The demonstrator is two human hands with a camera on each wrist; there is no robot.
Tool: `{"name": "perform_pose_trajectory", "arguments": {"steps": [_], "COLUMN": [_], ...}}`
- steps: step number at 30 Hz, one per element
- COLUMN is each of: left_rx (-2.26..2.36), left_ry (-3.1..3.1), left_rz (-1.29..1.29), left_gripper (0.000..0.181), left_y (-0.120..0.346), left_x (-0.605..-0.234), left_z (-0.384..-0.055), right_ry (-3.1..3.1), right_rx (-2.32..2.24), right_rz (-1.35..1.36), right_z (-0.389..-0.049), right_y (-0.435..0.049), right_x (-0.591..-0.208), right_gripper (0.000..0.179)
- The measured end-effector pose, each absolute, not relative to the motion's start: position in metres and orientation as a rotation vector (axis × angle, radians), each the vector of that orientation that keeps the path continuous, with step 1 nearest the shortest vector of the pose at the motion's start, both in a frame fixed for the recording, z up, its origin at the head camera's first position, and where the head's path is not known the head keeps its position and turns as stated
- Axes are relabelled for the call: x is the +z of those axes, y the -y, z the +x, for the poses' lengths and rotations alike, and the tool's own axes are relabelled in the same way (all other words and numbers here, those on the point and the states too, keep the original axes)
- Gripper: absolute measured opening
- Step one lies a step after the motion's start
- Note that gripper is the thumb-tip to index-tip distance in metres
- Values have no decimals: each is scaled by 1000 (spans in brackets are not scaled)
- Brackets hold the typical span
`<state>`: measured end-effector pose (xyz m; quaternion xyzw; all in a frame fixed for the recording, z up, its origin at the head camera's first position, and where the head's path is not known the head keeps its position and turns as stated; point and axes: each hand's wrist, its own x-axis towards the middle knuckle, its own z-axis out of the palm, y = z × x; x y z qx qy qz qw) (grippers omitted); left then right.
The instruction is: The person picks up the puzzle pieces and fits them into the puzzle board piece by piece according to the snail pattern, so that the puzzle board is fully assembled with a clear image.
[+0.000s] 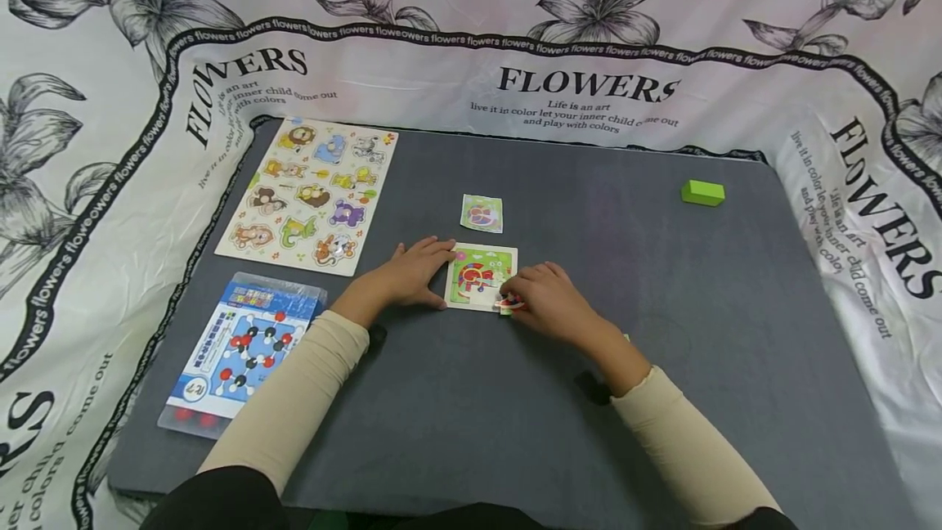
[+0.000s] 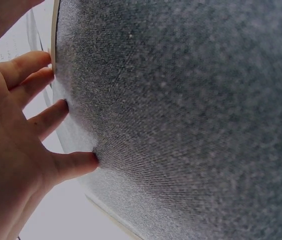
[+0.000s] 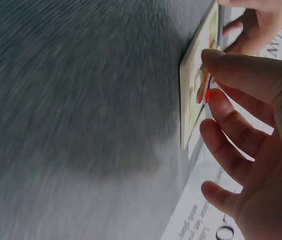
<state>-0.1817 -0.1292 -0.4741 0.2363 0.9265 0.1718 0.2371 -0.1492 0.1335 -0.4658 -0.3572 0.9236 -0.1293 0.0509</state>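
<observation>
A small square puzzle board (image 1: 482, 256) with a colourful picture lies on the grey table in the head view. My left hand (image 1: 408, 275) rests beside it, thumb and fingertips at its left edge. In the left wrist view the fingers of that hand (image 2: 18, 125) are spread and fairly straight. At the board's lower right corner my right hand (image 1: 555, 301) pinches a small red-and-white puzzle piece (image 1: 509, 302). The right wrist view shows the piece (image 3: 205, 85) between thumb and index finger, close over the board (image 3: 184, 100); whether it touches the board I cannot tell.
Just beyond the board lies a small picture card (image 1: 482, 214). To the left are a large animal-picture board (image 1: 305, 196) and a plastic case with a molecule-model picture (image 1: 246, 346). A green block (image 1: 702, 193) sits at the far right.
</observation>
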Motion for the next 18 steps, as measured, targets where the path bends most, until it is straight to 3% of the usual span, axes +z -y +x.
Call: {"name": "perform_pose_trajectory", "arguments": {"steps": [8, 18], "left_rx": [468, 471], "left_ry": [-2547, -2543], "left_rz": [644, 640], "left_gripper": [86, 86], "left_y": [129, 130], "left_x": [-474, -474], "left_z": [-182, -183], "right_ry": [-2854, -2885], "right_rx": [-360, -367], "right_rz": [-1084, -1136], "right_z": [-156, -158], "right_y": [-105, -96], "right_x": [-475, -481], "right_gripper": [33, 22]}}
